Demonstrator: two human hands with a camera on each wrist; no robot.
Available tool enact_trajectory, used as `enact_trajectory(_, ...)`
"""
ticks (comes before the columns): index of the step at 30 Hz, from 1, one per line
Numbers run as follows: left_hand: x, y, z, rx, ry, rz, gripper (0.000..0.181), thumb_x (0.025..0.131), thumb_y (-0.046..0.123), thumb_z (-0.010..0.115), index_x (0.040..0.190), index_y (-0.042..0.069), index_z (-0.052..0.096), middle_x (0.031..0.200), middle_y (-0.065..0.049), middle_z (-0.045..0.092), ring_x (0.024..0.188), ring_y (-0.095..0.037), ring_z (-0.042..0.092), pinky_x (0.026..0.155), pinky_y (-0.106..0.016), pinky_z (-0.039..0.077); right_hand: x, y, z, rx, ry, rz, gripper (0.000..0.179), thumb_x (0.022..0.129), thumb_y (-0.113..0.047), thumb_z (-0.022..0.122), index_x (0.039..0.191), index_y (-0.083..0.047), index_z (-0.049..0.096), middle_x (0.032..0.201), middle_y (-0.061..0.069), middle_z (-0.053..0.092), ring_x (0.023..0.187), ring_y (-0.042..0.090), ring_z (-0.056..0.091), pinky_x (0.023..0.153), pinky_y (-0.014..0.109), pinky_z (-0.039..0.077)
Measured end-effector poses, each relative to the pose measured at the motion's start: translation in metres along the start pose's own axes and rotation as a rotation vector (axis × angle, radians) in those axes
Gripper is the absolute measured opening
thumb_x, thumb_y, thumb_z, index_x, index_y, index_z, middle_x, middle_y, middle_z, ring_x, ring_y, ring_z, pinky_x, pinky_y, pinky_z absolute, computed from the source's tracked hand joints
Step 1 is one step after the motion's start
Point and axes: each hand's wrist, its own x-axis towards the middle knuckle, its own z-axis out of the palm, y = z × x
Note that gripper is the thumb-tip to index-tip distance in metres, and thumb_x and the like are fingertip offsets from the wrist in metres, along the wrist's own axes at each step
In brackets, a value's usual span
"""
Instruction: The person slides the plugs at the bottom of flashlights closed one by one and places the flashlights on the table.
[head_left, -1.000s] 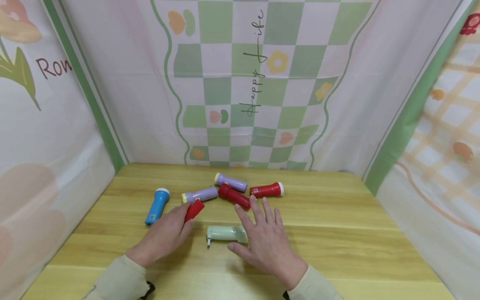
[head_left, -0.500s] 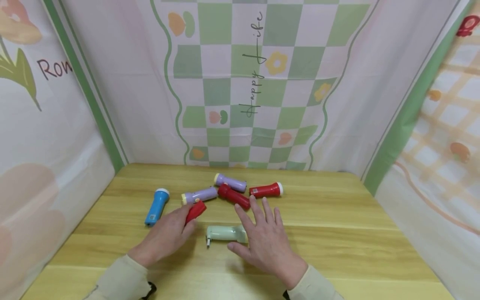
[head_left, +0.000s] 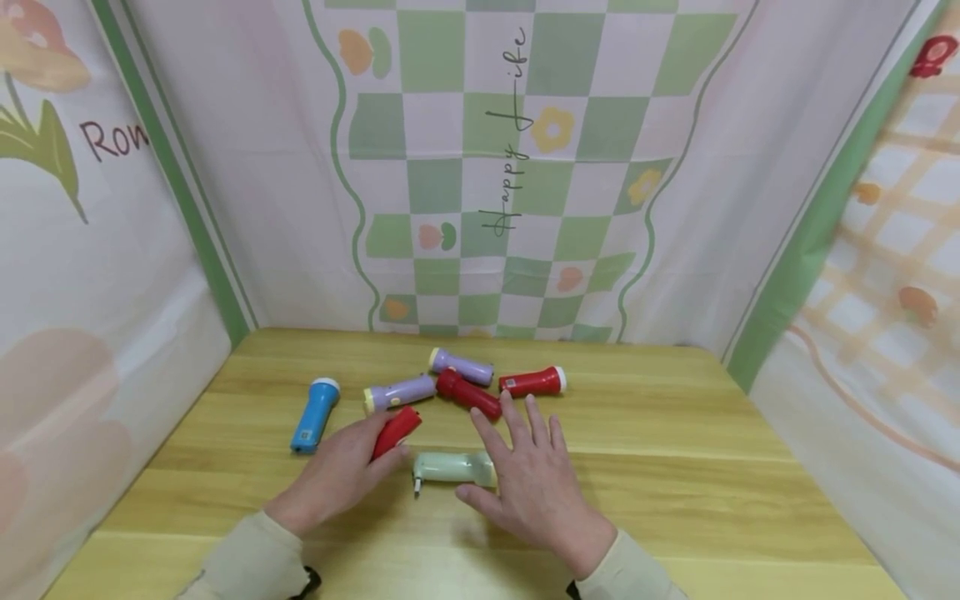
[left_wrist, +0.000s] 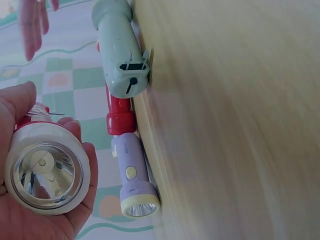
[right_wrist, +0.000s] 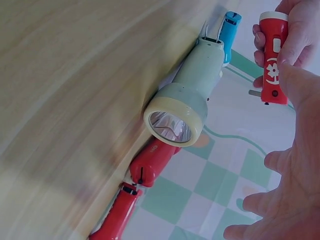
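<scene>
My left hand (head_left: 341, 471) holds a red flashlight (head_left: 397, 429), fingers wrapped round its body. Its white head and clear lens (left_wrist: 47, 172) face the left wrist camera. In the right wrist view its white flower print shows, and a small metal piece sticks out near its tail. A mint-green flashlight (head_left: 448, 467) lies between the hands, metal prongs folded out at its tail end. My right hand (head_left: 536, 483) is spread, palm down, over the cream-rimmed head of that green flashlight in the head view; in the right wrist view there is a gap between them.
On the wooden table (head_left: 675, 467) lie a blue flashlight (head_left: 315, 415) at left, two purple flashlights (head_left: 401, 391) behind, a dark red flashlight (head_left: 468, 393) and a red flashlight with a white rim (head_left: 534, 381). Printed cloth (head_left: 435, 183) encloses the back and sides.
My left hand has moved slightly right and nearer with the red flashlight, closer to the mint-green one. My right hand and the flashlights on the table have stayed in place.
</scene>
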Motion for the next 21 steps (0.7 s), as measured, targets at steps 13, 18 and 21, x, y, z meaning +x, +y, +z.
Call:
enact_trajectory(13,0.002,0.008,0.006,-0.144,-0.011,-0.029,0.043,0.099,0.044,0.071,0.13,0.015,0.062,0.087,0.005,0.058,0.074,-0.012,0.053,0.063,-0.028,0.046,0.001,0.0,-0.002,-0.019,-0.006,-0.004,0.093,0.092,-0.076,0.057,0.166,-0.028,0.028,0.171,0.022,0.019,0.155,0.054,0.019,0.119,0.076,0.023)
enact_trajectory(18,0.003,0.011,0.007,-0.152,0.0,-0.011,0.044,0.099,0.042,0.072,0.132,0.014,0.062,0.089,0.005,0.06,0.074,-0.011,0.054,0.063,-0.027,0.047,0.002,0.0,-0.003,-0.027,-0.008,-0.005,0.093,0.092,-0.077,0.055,0.166,-0.028,0.028,0.172,0.022,0.018,0.155,0.053,0.019,0.119,0.075,0.023)
enact_trajectory(21,0.003,0.012,0.008,-0.158,-0.002,-0.004,0.043,0.1,0.04,0.071,0.132,0.013,0.062,0.089,0.005,0.06,0.074,-0.011,0.054,0.063,-0.026,0.048,0.002,0.0,-0.003,-0.033,-0.005,-0.006,0.093,0.093,-0.08,0.051,0.166,-0.028,0.028,0.172,0.021,0.018,0.155,0.053,0.018,0.119,0.075,0.024)
